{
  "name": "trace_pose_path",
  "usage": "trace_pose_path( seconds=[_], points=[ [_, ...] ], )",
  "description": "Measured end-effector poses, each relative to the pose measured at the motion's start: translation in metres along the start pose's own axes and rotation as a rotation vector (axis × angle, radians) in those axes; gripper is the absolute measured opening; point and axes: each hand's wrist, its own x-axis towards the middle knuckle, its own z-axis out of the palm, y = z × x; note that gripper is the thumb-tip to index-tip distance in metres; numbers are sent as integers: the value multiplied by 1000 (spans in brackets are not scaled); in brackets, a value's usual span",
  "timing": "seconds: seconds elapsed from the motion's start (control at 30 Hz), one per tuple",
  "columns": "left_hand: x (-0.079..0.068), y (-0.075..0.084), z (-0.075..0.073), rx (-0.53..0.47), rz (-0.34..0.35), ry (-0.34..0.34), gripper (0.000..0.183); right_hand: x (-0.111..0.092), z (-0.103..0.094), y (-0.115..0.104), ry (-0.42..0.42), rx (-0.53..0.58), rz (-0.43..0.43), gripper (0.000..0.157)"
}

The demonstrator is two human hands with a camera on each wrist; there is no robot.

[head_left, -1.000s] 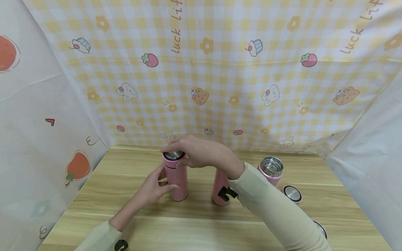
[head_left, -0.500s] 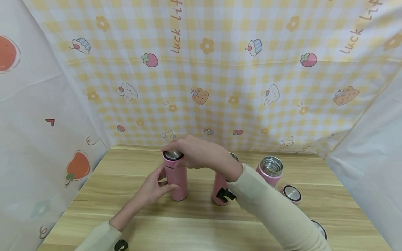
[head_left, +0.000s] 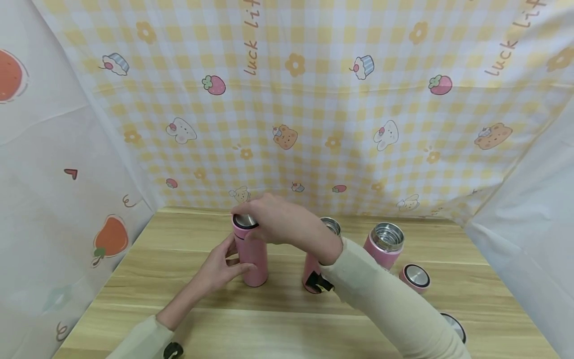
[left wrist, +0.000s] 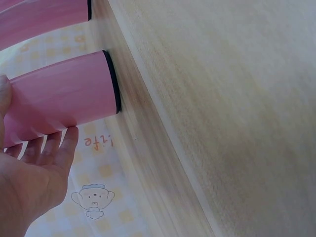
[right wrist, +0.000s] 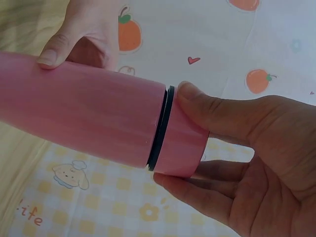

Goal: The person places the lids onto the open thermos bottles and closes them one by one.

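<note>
A pink thermos bottle (head_left: 254,262) stands upright on the wooden table. Its body is gripped low by my left hand (head_left: 220,264), thumb on one side and fingers on the other. From above, my right hand (head_left: 280,222) holds the pink lid (right wrist: 183,143), which has a steel top with a black ring. The right wrist view shows thumb and fingers on either side of that lid, with a dark gap between lid and body. To the right, partly behind the right wrist, a second pink thermos (head_left: 311,267) stands with its steel mouth uncovered.
A wider pink thermos jar (head_left: 382,249) stands uncovered at the back right. Two loose lids lie on the right: one lid (head_left: 416,277) beside the jar, another lid (head_left: 454,326) nearer, partly behind the right sleeve. A checked curtain (head_left: 314,99) hangs behind the table.
The right hand has turned slightly on the lid, its wrist shifting a little left and exposing more of the second thermos's mouth. The left hand keeps its hold on the bottle.
</note>
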Motion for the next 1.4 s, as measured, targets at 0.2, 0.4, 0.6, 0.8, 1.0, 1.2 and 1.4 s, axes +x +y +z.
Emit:
trace_pose_path(
  seconds=[0.2, 0.4, 0.6, 0.8, 1.0, 1.2, 1.4],
  points=[
    [0, 1, 0, 5, -2, 2, 83, -1, 0, -4, 15, -15, 30, 31],
    [0, 1, 0, 8, 1, 4, 83, -3, 1, -8, 55, -50, 33, 24],
    [0, 1, 1, 4, 2, 10, 82, -4, 1, -10, 79, -68, 41, 22],
    [0, 2, 0, 5, -5, 11, 81, -3, 1, -11, 84, -76, 58, 23],
    [0, 1, 0, 8, -9, 9, 82, -6, 2, -10, 103, -102, 46, 23],
    [0, 1, 0, 3, -8, 4, 81, -7, 4, -8, 89, -108, 44, 29],
    [1, -1, 0, 10, -12, 7, 79, -10, 3, -6, 27, -111, 56, 37]
  ],
)
